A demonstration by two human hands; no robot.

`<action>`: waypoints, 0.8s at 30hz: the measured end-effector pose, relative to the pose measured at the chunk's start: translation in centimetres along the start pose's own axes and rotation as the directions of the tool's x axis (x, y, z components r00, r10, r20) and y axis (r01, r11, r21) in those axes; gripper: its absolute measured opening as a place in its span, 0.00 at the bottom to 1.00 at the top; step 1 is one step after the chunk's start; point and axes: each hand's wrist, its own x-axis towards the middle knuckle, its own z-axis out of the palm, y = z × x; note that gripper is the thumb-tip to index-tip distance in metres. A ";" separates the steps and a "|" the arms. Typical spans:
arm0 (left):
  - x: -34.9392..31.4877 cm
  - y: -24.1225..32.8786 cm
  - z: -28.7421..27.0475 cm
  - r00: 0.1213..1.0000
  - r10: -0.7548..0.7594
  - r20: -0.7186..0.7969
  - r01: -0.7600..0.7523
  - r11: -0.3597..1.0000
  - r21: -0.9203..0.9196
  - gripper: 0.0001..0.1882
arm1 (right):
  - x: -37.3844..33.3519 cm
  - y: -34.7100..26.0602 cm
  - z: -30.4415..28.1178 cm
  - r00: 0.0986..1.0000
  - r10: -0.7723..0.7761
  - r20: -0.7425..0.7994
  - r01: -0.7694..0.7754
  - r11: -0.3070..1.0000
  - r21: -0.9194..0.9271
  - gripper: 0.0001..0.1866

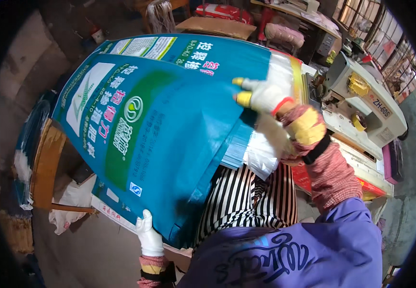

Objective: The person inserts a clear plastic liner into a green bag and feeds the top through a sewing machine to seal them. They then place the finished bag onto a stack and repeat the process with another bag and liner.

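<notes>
A large blue and green woven sack (169, 120) with a printed front fills the middle of the view, held up flat and tilted over my lap. My left hand (149, 236), in a white glove, grips the sack's lower edge near the white bottom strip. My right hand (261, 96), in a white glove with yellow fingertips, pinches the sack's upper right edge. A white plastic liner (261, 153) hangs out of the sack's open end below my right wrist. More sacks of the same kind lie stacked beneath the held one.
A white industrial sewing machine (361, 96) stands on a table at the right. A wooden board (45, 163) and a white bag (71, 206) sit on the floor at the left. Boxes and a stool crowd the far side. My striped apron (246, 201) shows below the sack.
</notes>
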 end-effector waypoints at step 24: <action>-9.0 -29.3 -5.3 0.775 -0.614 -0.149 0.585 0.607 0.538 0.19 | -1.6 -10.4 29.2 0.816 0.195 0.544 -0.231 0.973 -0.002 0.17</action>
